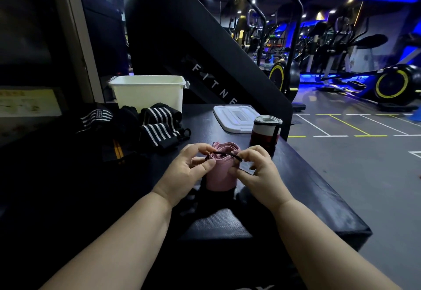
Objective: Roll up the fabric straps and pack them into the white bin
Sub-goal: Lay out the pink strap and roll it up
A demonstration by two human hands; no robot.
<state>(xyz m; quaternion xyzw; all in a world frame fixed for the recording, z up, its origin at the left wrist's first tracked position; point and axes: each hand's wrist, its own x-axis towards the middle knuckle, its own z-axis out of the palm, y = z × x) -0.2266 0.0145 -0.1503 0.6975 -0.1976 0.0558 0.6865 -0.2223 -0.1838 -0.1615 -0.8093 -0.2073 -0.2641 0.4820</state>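
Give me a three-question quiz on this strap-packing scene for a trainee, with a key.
1. True or false: the lid sits closed on the white bin.
2. The left hand and the right hand both pinch something stretched across the top of the pink roll. Which is it? A: black elastic loop; B: yellow tape; C: white cord.
3. Name the colours of the finished roll standing upright beside the lid.
Key: 1 false, the lid lies flat to the right of the bin, which is open; 2 A; 3 dark red and white.
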